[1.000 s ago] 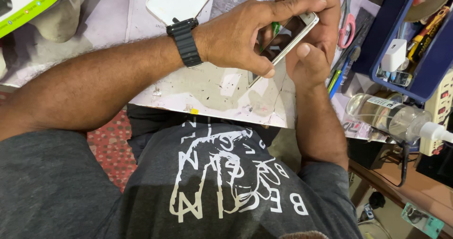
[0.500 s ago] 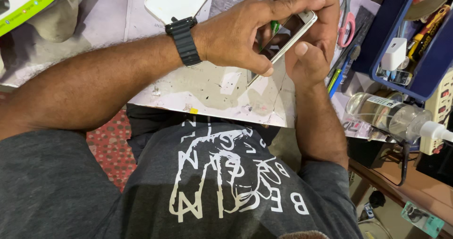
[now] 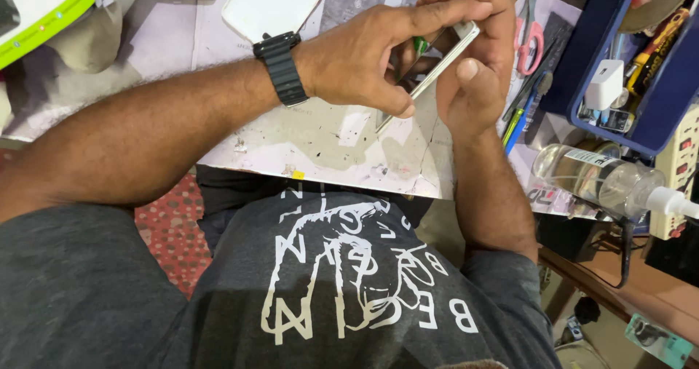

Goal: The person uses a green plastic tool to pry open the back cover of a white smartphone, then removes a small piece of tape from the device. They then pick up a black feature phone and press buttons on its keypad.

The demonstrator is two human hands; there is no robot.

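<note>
Now my right hand (image 3: 477, 85) holds the white phone (image 3: 437, 62) tilted above the counter (image 3: 320, 140), fingers closed around its edge. Over the phone, my left hand (image 3: 364, 60) pinches a green-handled tool (image 3: 420, 46) against it.

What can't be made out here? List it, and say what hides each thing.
- Phone, head view: its face is covered by the left hand and right hand; only a silvery edge shows.
- Green-handled tool: its tip is hidden behind the left fingers.
- Blue tray: cut off by the top and right edges; its contents are too small to name.
- Clear bottle: its nozzle runs off the right edge.
</note>
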